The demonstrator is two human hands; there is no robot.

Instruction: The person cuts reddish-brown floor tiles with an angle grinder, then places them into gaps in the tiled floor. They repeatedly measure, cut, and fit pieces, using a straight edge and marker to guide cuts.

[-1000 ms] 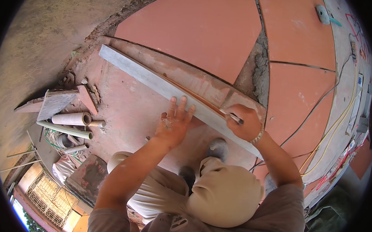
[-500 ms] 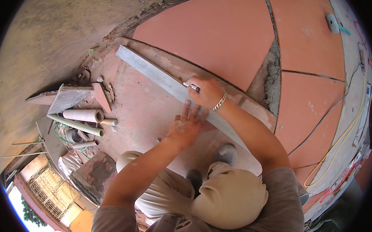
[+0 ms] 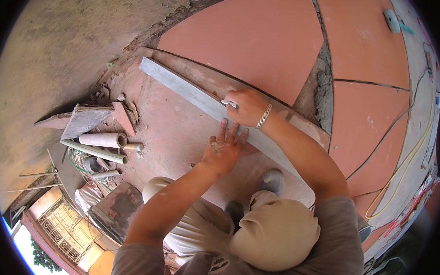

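My left hand point(image 3: 222, 150) lies with fingers spread on a long grey straightedge point(image 3: 175, 84), which runs diagonally across a worn pinkish tile piece point(image 3: 299, 122). Just above those fingers, my right hand point(image 3: 246, 107) grips a slim pen-like tool point(image 3: 230, 103) at the straightedge's upper edge; its tip is too small to make out. A silver bracelet is on my right wrist. Beyond the straightedge lie large terracotta tiles point(image 3: 249, 35), with a rough mortar-filled gap point(image 3: 321, 107) between them.
A stained wall point(image 3: 47, 56) rises at left, with broken slabs point(image 3: 83, 121), pipes point(image 3: 102, 139) and coiled cord beside it. A stone block point(image 3: 116, 209) is at lower left. Cables point(image 3: 384, 144) run along the right, near a small grey tool with a teal handle point(image 3: 393, 21). My grey boot point(image 3: 272, 181) stands below the straightedge.
My right hand has moved left and up along the straightedge with the tool, from right of my left hand to above it. My left hand has stayed on the straightedge.
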